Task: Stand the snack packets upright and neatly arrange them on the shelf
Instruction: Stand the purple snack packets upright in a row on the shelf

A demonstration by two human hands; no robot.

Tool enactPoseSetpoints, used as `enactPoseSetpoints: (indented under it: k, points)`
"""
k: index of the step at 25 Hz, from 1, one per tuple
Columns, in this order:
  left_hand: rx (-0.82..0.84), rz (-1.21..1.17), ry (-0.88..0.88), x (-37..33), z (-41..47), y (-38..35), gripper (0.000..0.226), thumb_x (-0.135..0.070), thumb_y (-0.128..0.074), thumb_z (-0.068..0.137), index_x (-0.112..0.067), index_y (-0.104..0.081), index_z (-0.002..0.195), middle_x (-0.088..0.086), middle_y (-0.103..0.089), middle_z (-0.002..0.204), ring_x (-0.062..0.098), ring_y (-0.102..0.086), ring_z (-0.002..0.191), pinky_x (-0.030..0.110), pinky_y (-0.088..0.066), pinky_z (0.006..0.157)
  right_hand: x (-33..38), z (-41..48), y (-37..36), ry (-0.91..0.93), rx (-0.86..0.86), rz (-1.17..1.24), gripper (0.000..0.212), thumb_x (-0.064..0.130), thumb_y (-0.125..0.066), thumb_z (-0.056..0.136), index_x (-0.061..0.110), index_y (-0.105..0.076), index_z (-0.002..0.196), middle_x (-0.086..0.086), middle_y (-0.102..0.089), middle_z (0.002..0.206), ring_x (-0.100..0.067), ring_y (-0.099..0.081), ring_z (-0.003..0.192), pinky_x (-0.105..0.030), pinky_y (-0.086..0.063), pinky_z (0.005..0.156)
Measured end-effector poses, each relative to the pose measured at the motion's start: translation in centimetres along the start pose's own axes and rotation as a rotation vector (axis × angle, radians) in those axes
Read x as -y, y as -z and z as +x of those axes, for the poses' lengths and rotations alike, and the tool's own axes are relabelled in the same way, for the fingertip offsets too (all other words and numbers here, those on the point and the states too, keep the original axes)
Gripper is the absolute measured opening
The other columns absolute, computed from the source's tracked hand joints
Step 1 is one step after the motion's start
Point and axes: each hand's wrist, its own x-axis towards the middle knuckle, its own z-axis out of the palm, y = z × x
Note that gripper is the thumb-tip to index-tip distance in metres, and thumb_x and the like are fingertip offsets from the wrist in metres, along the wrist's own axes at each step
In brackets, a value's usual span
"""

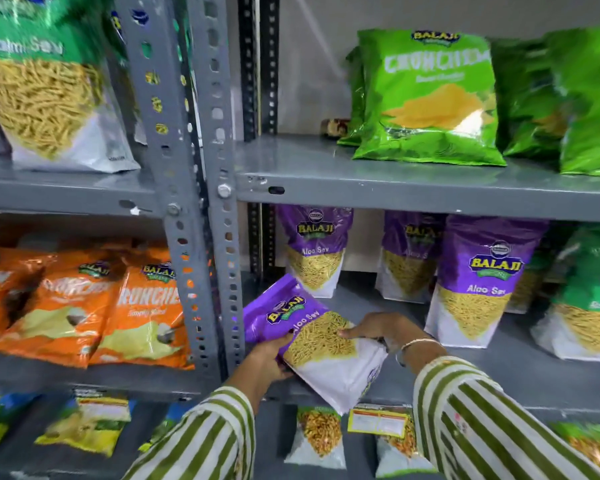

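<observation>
A purple and white Aloo Sev packet (312, 337) lies tilted at the left end of the middle grey shelf (499, 382), its top toward the upright post. My left hand (269, 358) grips its lower left edge from underneath. My right hand (378, 329) presses on its right side, fingers on the front. Three more Aloo Sev packets stand upright on the same shelf: one at the back left (314, 251), one behind (409, 258), and one in front at the right (478, 282).
Green packets (426, 98) stand on the shelf above. A green sev packet (589, 299) stands at the far right of the middle shelf. Orange packets (142, 306) fill the left bay beyond the grey slotted post (219, 202). Smaller packets (319, 434) sit on the shelf below.
</observation>
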Motion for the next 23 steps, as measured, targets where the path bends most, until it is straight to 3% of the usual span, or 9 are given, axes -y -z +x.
enactPoseSetpoints:
  k: [1, 2, 4, 6, 9, 11, 16, 20, 23]
  points:
    - [0.025, 0.014, 0.021, 0.2, -0.2, -0.1, 0.014, -0.006, -0.058, 0.085, -0.006, -0.052, 0.072, 0.006, -0.059, 0.027, 0.017, -0.056, 0.023, 0.041, -0.058, 0.067, 0.0, -1.0, -0.1, -0.024, 0.041, 0.032, 0.048, 0.054, -0.071, 0.068, 0.012, -0.05, 0.056, -0.001, -0.052, 0.052, -0.017, -0.044, 0.055, -0.026, -0.034, 0.056]
    - [0.047, 0.018, 0.03, 0.4, -0.2, -0.2, 0.016, -0.006, -0.058, 0.085, -0.006, -0.052, 0.07, 0.006, -0.06, 0.029, 0.018, -0.057, 0.025, 0.044, -0.058, 0.066, -0.3, -1.3, -0.1, -0.033, 0.083, 0.046, 0.053, 0.056, -0.077, 0.056, 0.011, -0.049, 0.055, -0.002, -0.053, 0.049, -0.017, -0.043, 0.053, -0.027, -0.037, 0.058]
    - [0.076, 0.036, 0.009, 0.7, -0.9, -0.5, 0.011, -0.003, -0.058, 0.084, -0.006, -0.056, 0.074, 0.005, -0.064, 0.034, 0.019, -0.062, 0.033, 0.036, -0.056, 0.043, -1.4, -1.0, 0.2, 0.022, 0.141, 0.059, 0.084, 0.061, -0.084, 0.024, 0.002, -0.064, 0.081, -0.011, -0.07, 0.081, -0.026, -0.062, 0.076, -0.033, -0.048, 0.079]
    - [0.077, 0.073, -0.079, 0.8, -1.6, -1.2, 0.009, 0.0, -0.06, 0.081, -0.007, -0.06, 0.086, 0.002, -0.067, 0.039, 0.019, -0.065, 0.043, 0.031, -0.055, 0.042, -2.7, -1.0, 0.4, 0.031, 0.208, 0.16, 0.111, 0.048, -0.091, 0.017, 0.002, -0.06, 0.114, -0.014, -0.065, 0.119, -0.031, -0.061, 0.111, -0.046, -0.048, 0.095]
    - [0.149, 0.156, -0.267, -0.6, -3.7, -3.1, 0.021, 0.005, -0.062, 0.078, -0.015, -0.061, 0.083, -0.006, -0.069, 0.042, 0.008, -0.064, 0.039, 0.022, -0.054, 0.04, -2.4, -5.2, 0.9, 0.05, 0.205, 0.308, 0.082, 0.022, -0.088, 0.055, 0.012, -0.051, 0.127, -0.009, -0.055, 0.135, -0.029, -0.048, 0.128, -0.048, -0.046, 0.092]
    - [0.167, 0.211, -0.378, -1.8, -5.2, -4.8, 0.02, 0.001, -0.066, 0.077, -0.017, -0.062, 0.084, -0.01, -0.07, 0.045, 0.005, -0.064, 0.042, 0.021, -0.053, 0.046, -3.0, -6.2, 1.4, 0.134, 0.052, 0.335, 0.065, 0.013, -0.077, 0.071, 0.013, -0.048, 0.129, -0.01, -0.056, 0.134, -0.03, -0.049, 0.125, -0.043, -0.047, 0.082]
    - [0.177, 0.272, -0.503, -3.3, -6.6, -6.9, 0.017, -0.004, -0.065, 0.08, -0.013, -0.062, 0.094, -0.004, -0.069, 0.07, 0.009, -0.065, 0.057, 0.025, -0.053, 0.06, -4.1, -6.3, 1.7, 0.345, -0.157, 0.483, 0.061, 0.003, -0.079, 0.067, 0.004, -0.051, 0.121, -0.009, -0.063, 0.107, -0.022, -0.061, 0.092, -0.019, -0.053, 0.057]
    - [0.196, 0.294, -0.557, -3.5, -6.7, -7.8, 0.019, 0.0, -0.063, 0.08, -0.019, -0.06, 0.082, -0.01, -0.07, 0.066, -0.001, -0.065, 0.046, 0.016, -0.054, 0.045, -5.0, -5.0, 1.8, 0.466, -0.201, 0.609, 0.062, -0.011, -0.079, 0.061, -0.005, -0.054, 0.117, -0.023, -0.064, 0.118, -0.035, -0.061, 0.111, -0.039, -0.053, 0.093]
    - [0.184, 0.314, -0.567, -3.7, -6.1, -8.4, 0.019, 0.0, -0.065, 0.079, -0.018, -0.061, 0.084, -0.009, -0.071, 0.067, 0.002, -0.066, 0.049, 0.017, -0.054, 0.046, -5.3, -4.4, 2.0, 0.54, -0.204, 0.656, 0.056, -0.018, -0.074, 0.062, 0.013, -0.054, 0.104, -0.011, -0.064, 0.106, -0.018, -0.067, 0.088, -0.016, -0.058, 0.07]
